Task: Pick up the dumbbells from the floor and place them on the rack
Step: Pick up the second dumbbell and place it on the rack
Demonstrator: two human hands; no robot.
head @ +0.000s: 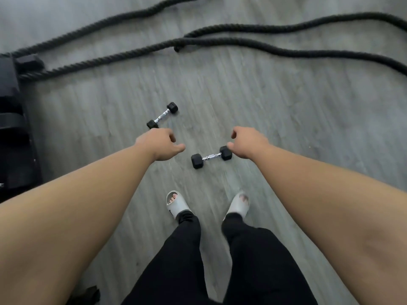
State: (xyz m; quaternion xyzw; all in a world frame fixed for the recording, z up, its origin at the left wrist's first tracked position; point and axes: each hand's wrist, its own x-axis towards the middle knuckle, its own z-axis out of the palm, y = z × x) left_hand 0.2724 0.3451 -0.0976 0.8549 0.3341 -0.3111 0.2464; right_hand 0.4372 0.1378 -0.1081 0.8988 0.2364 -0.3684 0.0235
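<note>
Two small dumbbells with black hex heads and chrome handles lie on the grey wood floor. The far dumbbell (pixel 162 115) lies slanted, just beyond my left hand (pixel 159 144), whose knuckles cover the edge of its near head. The near dumbbell (pixel 211 156) lies between my hands, and my right hand (pixel 248 143) hovers over its right head. Both hands hang palm down with fingers loosely curled and hold nothing. A dark rack (pixel 13 128) stands at the left edge, mostly cut off.
Thick black battle ropes (pixel 242 41) snake across the floor beyond the dumbbells and run to an anchor (pixel 28 62) by the rack. My feet in pale slides (pixel 176 205) stand just behind the near dumbbell. A dark object (pixel 88 296) sits at the bottom left.
</note>
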